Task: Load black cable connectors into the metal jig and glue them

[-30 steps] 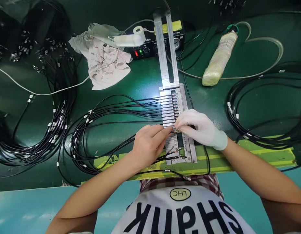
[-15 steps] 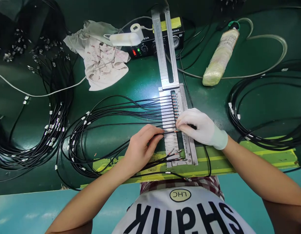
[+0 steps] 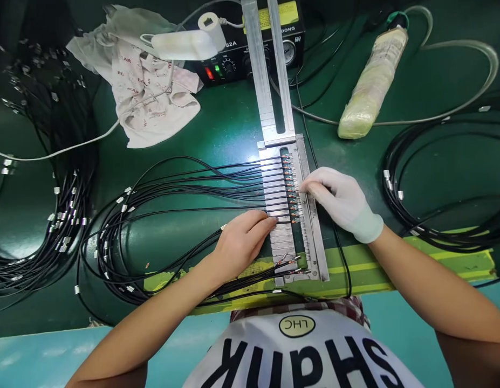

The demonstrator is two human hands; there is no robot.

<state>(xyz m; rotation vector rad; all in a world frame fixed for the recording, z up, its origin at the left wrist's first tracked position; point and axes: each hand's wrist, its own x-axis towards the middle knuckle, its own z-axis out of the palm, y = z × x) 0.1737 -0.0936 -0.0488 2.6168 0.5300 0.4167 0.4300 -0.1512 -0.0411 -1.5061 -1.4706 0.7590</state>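
Observation:
A metal slotted fixture lies on the bench before me. Black cables run across it side by side, their small connectors in a row over the slot. My bare left hand is closed, thumb and fingers pinching the lowest black cable in that row at the fixture's left plate. My right hand, in a white glove, has its fingertips together against the fixture's right rail, beside the connectors. Whatever those fingertips hold, if anything, is hidden. Loose cable ends rest over the fixture's near end.
Coiled black cables lie left and right, with another bundle farther left. Behind are a black control box, a crumpled cloth, a white device and a plastic-wrapped bundle with a hose.
My right hand has let go of the lowest cable's connector and moved up to the right rail. That connector now sits in the row. My left hand stays on the cable; the view shifted slightly.

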